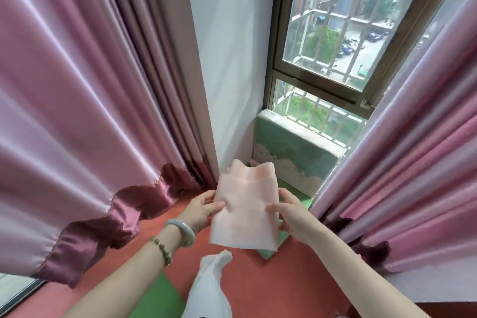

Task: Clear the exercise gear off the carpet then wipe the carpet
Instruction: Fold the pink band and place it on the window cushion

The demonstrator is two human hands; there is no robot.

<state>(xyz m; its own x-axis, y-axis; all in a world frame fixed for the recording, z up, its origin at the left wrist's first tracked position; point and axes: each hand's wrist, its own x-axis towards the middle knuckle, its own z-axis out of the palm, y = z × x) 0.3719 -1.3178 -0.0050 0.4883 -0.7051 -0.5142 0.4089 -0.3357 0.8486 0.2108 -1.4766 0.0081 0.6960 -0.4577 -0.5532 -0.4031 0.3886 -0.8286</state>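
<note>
A pale pink cloth (pixel 246 208), folded into a rough rectangle, hangs in the air in front of me above the floor. My left hand (pixel 202 206) pinches its left edge, thumb on top. On the opposite edge my right hand (pixel 291 212) pinches it the same way. Below the cloth lies the carpet (pixel 273 284) of red and green foam tiles. No exercise gear shows in this view.
Pink curtains hang at the left (pixel 85 100) and right (pixel 413 162). A white wall pillar (pixel 227 59) and a barred window (pixel 335 33) stand ahead, with a worn green block (pixel 294 152) under the sill. A white garment (pixel 209 289) shows at the bottom centre.
</note>
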